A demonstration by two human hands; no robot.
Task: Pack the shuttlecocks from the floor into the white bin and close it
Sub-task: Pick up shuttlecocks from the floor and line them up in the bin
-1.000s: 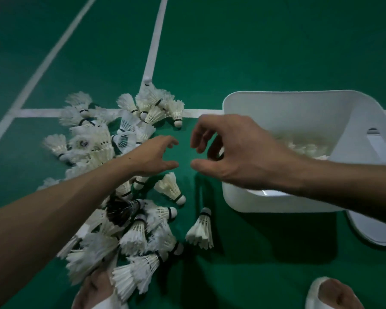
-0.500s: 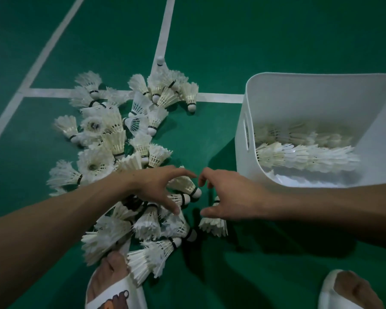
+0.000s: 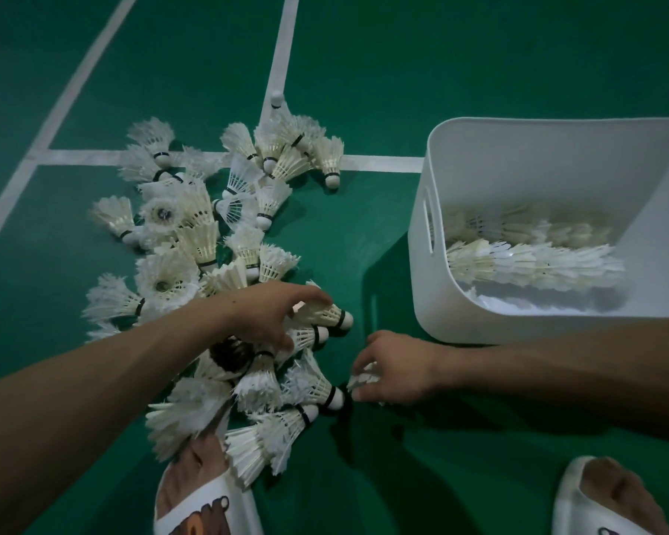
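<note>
The left hand [image 3: 271, 316] is closed over a white feathered shuttlecock with a black-banded cork tip [image 3: 325, 312], at the near right edge of the loose heap of white feathered shuttlecocks [image 3: 194, 241] spread on the green court floor [image 3: 364, 71]. The long axis of the held piece is laid left to right, with the cork pointed right. The right hand [image 3: 396, 366] is lowered to the floor just right of the heap, and a second shuttlecock [image 3: 362, 380] is pinched in its curled fingers.

The white plastic bin [image 3: 518, 326] stands open to the right and slightly farther off, and the right hand is plainly the nearer one to it. Inside, a nested row of shuttlecocks [image 3: 533, 264] is laid left to right, so the coming move is judged to be a short carry up and over the near wall, with each piece turned to match that row.

Only a few feather tips of the right hand's piece are shown; its cork and its heading cannot be told. The bin's right side is cut off by the frame, no lid can be seen, and a fainter row behind the first is hard to make out in the dim light.
</note>
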